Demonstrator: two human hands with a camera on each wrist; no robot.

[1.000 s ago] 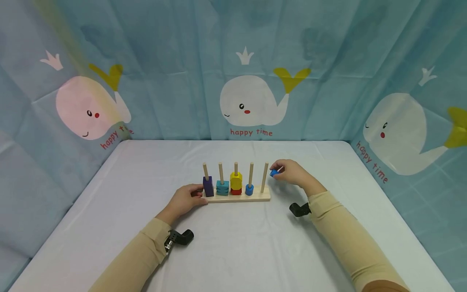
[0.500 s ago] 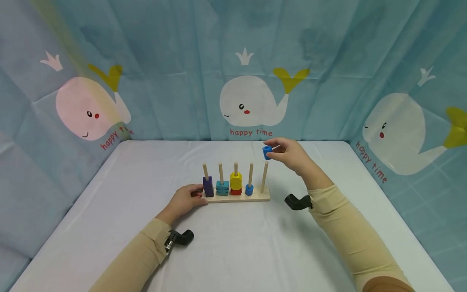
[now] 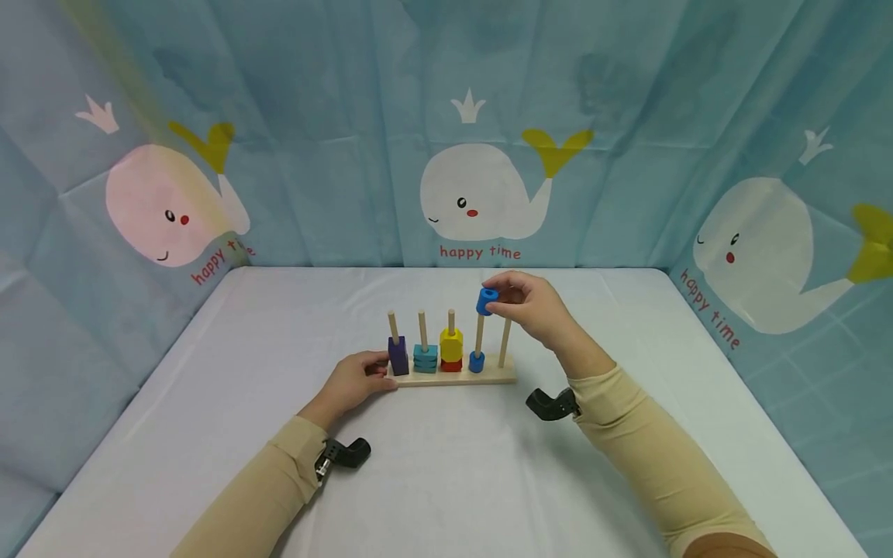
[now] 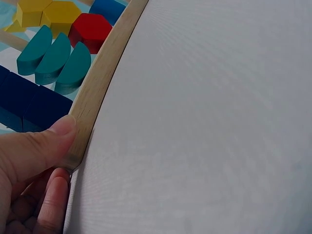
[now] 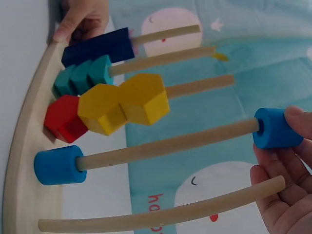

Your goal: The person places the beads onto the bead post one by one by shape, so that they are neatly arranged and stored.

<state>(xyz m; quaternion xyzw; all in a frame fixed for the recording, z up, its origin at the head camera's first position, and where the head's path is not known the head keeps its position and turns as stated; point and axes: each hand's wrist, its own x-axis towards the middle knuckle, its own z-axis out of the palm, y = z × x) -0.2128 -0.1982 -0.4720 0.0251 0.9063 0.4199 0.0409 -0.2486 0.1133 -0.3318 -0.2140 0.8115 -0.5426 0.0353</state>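
Observation:
My right hand point(image 3: 533, 308) pinches a blue cylinder bead point(image 3: 487, 301) at the top of the fourth peg. In the right wrist view the peg's tip meets the hole of this bead point(image 5: 278, 128). Another blue bead point(image 3: 477, 362) sits at the foot of the same peg. At the wooden base's point(image 3: 460, 380) left end, my left hand point(image 3: 354, 381) grips the board, thumb on its front edge. Dark blue blocks point(image 3: 398, 356) fill the first peg's lower part, teal half-round blocks point(image 3: 425, 359) the second. Yellow hexagons point(image 3: 451, 346) rest above a red hexagon point(image 3: 451, 366) on the third.
The fifth peg point(image 3: 505, 343) is bare and stands close under my right hand. A white cloth point(image 3: 446, 465) covers the table. Blue curtains with whale prints point(image 3: 481, 194) hang behind and at both sides. A black wrist camera point(image 3: 551, 404) juts from the right sleeve.
My right hand has lifted the blue bead from beside the fifth peg, then carried it left to the fourth peg's top. The left hand has stayed on the base.

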